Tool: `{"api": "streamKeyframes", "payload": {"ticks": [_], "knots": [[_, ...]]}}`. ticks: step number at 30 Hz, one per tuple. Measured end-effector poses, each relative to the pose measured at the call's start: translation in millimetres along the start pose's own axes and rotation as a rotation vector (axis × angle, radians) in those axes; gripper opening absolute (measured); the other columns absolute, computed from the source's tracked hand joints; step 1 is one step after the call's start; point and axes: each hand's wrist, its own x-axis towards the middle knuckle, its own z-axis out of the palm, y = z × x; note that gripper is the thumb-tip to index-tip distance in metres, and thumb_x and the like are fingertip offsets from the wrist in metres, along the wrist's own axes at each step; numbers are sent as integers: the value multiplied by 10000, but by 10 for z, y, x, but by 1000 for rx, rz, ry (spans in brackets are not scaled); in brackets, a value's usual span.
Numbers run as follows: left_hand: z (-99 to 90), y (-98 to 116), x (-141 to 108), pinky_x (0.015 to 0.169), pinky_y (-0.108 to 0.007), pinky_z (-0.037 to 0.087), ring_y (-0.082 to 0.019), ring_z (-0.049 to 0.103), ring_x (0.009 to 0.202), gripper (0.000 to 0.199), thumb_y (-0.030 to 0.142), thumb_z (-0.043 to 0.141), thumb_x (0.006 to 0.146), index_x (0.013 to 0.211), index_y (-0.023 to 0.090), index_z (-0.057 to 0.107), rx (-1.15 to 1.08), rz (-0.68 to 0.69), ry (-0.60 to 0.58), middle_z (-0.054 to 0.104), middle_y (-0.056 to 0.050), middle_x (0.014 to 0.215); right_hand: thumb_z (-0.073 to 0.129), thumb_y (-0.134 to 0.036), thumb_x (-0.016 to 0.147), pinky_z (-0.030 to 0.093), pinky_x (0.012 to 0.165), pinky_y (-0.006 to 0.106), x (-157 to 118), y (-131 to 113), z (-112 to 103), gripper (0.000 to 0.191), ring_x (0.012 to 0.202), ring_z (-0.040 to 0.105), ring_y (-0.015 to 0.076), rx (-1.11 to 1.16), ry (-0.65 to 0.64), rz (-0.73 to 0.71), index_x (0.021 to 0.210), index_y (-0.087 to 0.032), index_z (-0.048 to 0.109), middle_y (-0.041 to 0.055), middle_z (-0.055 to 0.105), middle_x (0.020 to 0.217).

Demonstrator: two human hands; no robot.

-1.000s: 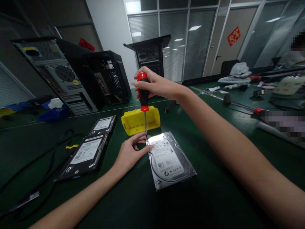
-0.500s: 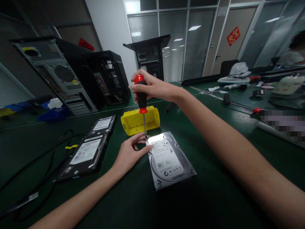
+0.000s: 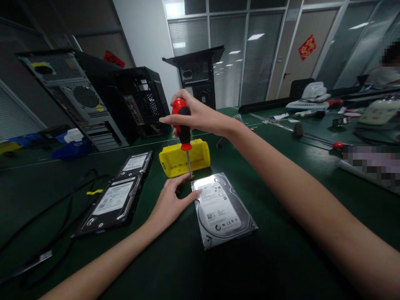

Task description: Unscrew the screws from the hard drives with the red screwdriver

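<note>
A silver hard drive [image 3: 220,208] with a white label lies flat on the green table in front of me. My left hand [image 3: 170,200] steadies its far left corner, thumb on the top edge and fingers beside the corner. Above it, my right hand [image 3: 195,114] is wrapped round the red and black handle of a screwdriver [image 3: 184,135]. The screwdriver leans slightly left, its shaft pointing down and its tip at the drive's far left corner. Whatever lies under the tip is too small to make out.
Behind the drive sits a yellow bin [image 3: 170,160] with small bits inside. Two more hard drives [image 3: 114,198] and black cables [image 3: 67,208] lie left. Computer cases [image 3: 87,96] stand at the back. Tools, including a red-ended one [image 3: 338,145], lie right; a person [image 3: 387,68] is far right.
The screwdriver's handle has tilted a little to the left, and my right thumb now stretches further out along it. My left fingers have shifted slightly; the hard drive stays in place.
</note>
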Motion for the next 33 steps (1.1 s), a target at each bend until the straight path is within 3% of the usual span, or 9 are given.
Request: {"api": "streamKeyframes", "payload": {"ticks": [3, 8, 14, 19, 26, 33], "knots": [[-14, 14, -6, 973, -446, 353, -291, 437, 1178, 496, 512, 605, 766, 1175, 233, 586, 103, 56, 3, 575, -72, 1218, 585, -276, 780, 520, 646, 260, -20, -17, -1, 412, 709, 618, 132, -27, 7, 53, 1029, -171, 274, 0, 543, 796], [-13, 37, -8, 985, -457, 326, -284, 436, 1152, 426, 506, 547, 815, 1116, 211, 611, 148, 68, -49, 579, -67, 1187, 596, -242, 790, 534, 679, 255, -82, -116, -68, 396, 774, 628, 137, 28, -23, 205, 1038, -159, 299, 38, 586, 865], [-7, 7, 2, 986, -455, 329, -277, 438, 1158, 435, 507, 543, 817, 1128, 208, 595, 131, 66, -61, 561, -76, 1193, 626, -221, 769, 472, 525, 152, -103, -107, -229, 285, 845, 623, 132, 76, -106, 142, 937, -176, 400, 42, 599, 930], [-8, -21, 12, 983, -447, 353, -263, 469, 1153, 415, 483, 568, 807, 1134, 227, 586, 57, 75, -63, 567, -67, 1208, 492, -75, 813, 515, 685, 211, -125, -154, -229, 223, 895, 613, 126, 299, -232, 177, 987, -190, 412, 20, 584, 943], [-12, 34, 2, 954, -448, 388, -269, 518, 1116, 386, 454, 598, 792, 1111, 238, 604, 2, 50, -41, 590, -59, 1212, 603, -240, 795, 525, 714, 240, -16, -49, 39, 327, 689, 589, 86, 333, -132, 37, 917, -211, 300, -44, 543, 747], [-2, 32, 2, 950, -414, 399, -255, 530, 1105, 376, 456, 599, 792, 1086, 221, 606, -2, 62, -28, 607, -55, 1177, 612, -235, 791, 525, 802, 267, -24, -70, -13, 273, 852, 611, 112, 382, -192, 109, 946, -198, 390, 3, 578, 896]]}}
